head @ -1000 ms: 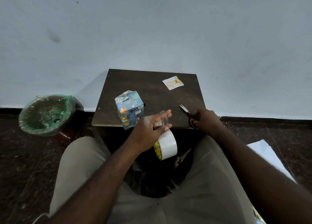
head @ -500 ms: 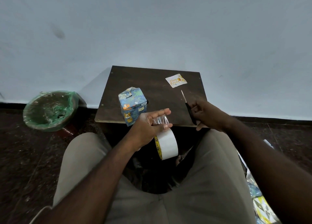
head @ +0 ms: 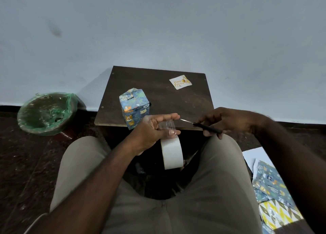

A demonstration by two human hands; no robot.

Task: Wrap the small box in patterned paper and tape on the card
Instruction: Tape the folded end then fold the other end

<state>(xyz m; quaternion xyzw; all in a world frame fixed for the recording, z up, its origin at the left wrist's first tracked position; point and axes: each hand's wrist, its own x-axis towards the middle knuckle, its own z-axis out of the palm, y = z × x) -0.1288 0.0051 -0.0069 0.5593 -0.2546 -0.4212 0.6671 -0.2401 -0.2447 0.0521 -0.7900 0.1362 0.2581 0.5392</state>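
Small box (head: 135, 108): wrapped in blue animal-print paper, upright at the near left of the table (head: 158, 94). Card (head: 180, 82): flat at the far right of the table, well apart from the box. Left hand (head: 151, 129): holds a clear tape strip (head: 166, 125) between thumb and forefinger; tape roll (head: 172, 152) hangs below. Right hand (head: 227, 120): grips scissors (head: 202, 126), tip near the left forefinger. Floor: green-lined bin (head: 45, 113) left, paper sheets (head: 271, 186) right.
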